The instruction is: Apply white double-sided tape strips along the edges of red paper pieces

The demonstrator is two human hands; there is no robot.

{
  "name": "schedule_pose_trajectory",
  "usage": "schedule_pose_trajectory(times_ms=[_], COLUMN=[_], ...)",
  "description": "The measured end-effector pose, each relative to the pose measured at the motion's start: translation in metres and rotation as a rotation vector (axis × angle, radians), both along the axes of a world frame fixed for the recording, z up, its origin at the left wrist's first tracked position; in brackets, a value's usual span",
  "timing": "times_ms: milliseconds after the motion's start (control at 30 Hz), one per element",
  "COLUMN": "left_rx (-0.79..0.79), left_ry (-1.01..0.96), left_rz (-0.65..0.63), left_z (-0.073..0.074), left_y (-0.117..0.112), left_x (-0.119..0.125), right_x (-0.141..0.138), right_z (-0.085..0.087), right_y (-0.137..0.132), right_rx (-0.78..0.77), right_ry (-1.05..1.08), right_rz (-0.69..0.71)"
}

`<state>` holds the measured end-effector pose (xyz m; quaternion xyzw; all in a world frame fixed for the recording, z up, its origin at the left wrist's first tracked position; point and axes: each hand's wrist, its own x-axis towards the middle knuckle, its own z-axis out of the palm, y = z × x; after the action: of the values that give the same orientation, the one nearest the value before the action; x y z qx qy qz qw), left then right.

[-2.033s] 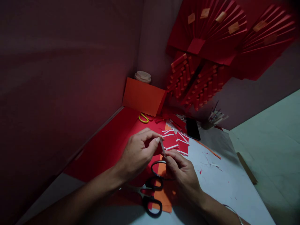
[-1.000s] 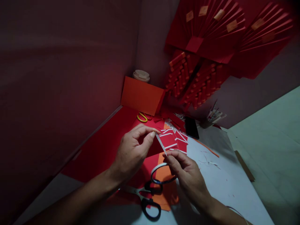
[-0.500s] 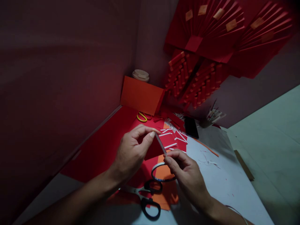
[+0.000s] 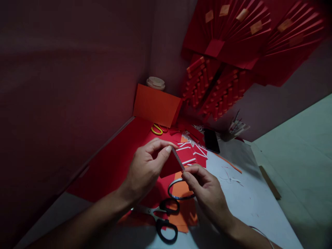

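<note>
Between my two hands is a small piece of dark red paper (image 4: 168,167), with a narrow pale strip (image 4: 177,158) along its right edge. My left hand (image 4: 145,167) pinches the upper end of that edge between thumb and fingers. At the lower end, the thumb and forefinger of my right hand (image 4: 209,195) are closed on the same edge. A thin roll of tape (image 4: 169,190) sits against my right fingers; whether they hold it is hidden. Below my hands lie black-handled scissors (image 4: 167,231), blades apart, on orange paper (image 4: 181,218).
Red pieces with white strips (image 4: 185,155) lie beyond my hands, near a phone (image 4: 211,141). Yellow-handled scissors (image 4: 157,129) rest before a folded orange card (image 4: 157,105). A pen holder (image 4: 233,131) stands at the table's back. Red paper fans (image 4: 233,31) hang on the wall.
My right thumb and forefinger have shifted very slightly up along the pale strip, and the tape roll has moved a little with them. My left hand is still.
</note>
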<state>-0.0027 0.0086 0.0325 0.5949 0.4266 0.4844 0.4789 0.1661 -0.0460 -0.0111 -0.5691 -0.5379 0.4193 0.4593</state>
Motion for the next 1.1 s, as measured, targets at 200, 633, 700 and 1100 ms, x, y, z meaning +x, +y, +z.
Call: schedule_pose_trajectory(times_ms=[200, 633, 700, 1100], left_rx=[-0.085, -0.187, -0.199, -0.196], left_ry=[-0.046, 0.198, 0.234, 0.443], left_rz=[-0.028, -0.268, -0.305, -0.542], left_z=[0.001, -0.007, -0.006, -0.015], left_y=[-0.001, 0.024, 0.025, 0.017], left_x=[-0.001, -0.014, -0.015, -0.013], right_x=[0.0, 0.009, 0.009, 0.006], right_z=[0.001, -0.001, -0.002, 0.0], right_y=[0.001, 0.003, 0.004, 0.006], right_rx=[0.028, 0.102, 0.111, 0.174], right_ry=[0.017, -0.092, -0.112, -0.239], right_rz=[0.0, 0.078, 0.107, 0.225])
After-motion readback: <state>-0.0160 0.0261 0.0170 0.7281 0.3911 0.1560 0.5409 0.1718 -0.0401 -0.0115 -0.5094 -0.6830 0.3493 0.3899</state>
